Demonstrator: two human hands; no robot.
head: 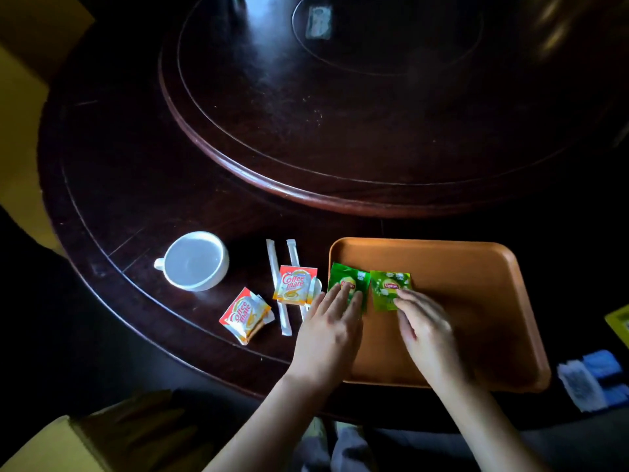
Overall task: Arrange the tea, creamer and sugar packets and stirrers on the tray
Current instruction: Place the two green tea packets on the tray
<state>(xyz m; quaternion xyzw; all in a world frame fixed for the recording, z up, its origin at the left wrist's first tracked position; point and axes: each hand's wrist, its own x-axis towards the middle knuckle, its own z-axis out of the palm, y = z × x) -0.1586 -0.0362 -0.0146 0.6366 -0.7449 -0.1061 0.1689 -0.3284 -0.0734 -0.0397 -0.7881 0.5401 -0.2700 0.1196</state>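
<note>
An orange tray point(476, 284) lies on the dark table in front of me. Two green tea packets rest side by side at its left end. My left hand point(328, 330) lies flat with its fingertips on the left tea packet point(347, 279). My right hand point(427, 332) touches the lower edge of the right tea packet point(388, 287) with its fingertips. Left of the tray lie two creamer packets, one point(295, 284) near the tray and another point(245, 315) further left. Two white wrapped stirrers point(277, 284) lie partly under the nearer creamer packet.
A white cup point(195, 260) stands left of the stirrers. A large raised turntable point(306, 131) fills the table's middle behind the tray. Blue and white items point(592, 379) lie off the table's right edge, with a yellow-green item point(621, 321) above them.
</note>
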